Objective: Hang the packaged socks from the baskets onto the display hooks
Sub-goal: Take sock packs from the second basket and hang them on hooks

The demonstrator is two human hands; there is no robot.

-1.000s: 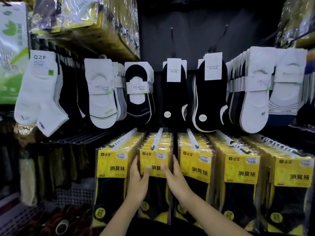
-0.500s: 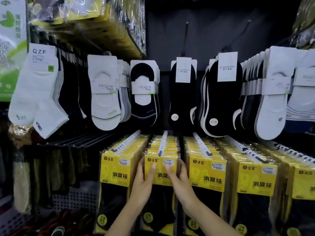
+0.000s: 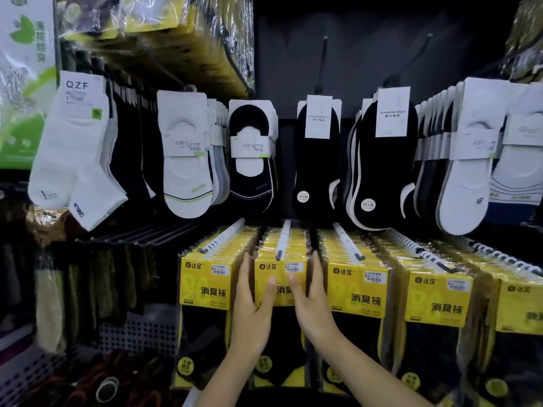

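A stack of yellow-and-black packaged socks (image 3: pixel 278 267) hangs on a white display hook (image 3: pixel 283 237) in the lower row, second from the left. My left hand (image 3: pixel 249 315) lies against the stack's left side with straight fingers, its thumb on the front pack. My right hand (image 3: pixel 312 306) mirrors it on the right side, thumb also on the front label. Both hands flank and press the stack between them. No basket is in view.
Full stacks of the same yellow packs hang on the hooks to the left (image 3: pixel 205 283) and right (image 3: pixel 357 286). Above them hangs a row of white and black no-show socks (image 3: pixel 316 160). Bare black hooks (image 3: pixel 132 236) jut out at the left, above a perforated shelf (image 3: pixel 138 333).
Both hands have slid up from the lower part of the middle stack to its yellow label, closing in on its sides. The view has drawn nearer to the display.
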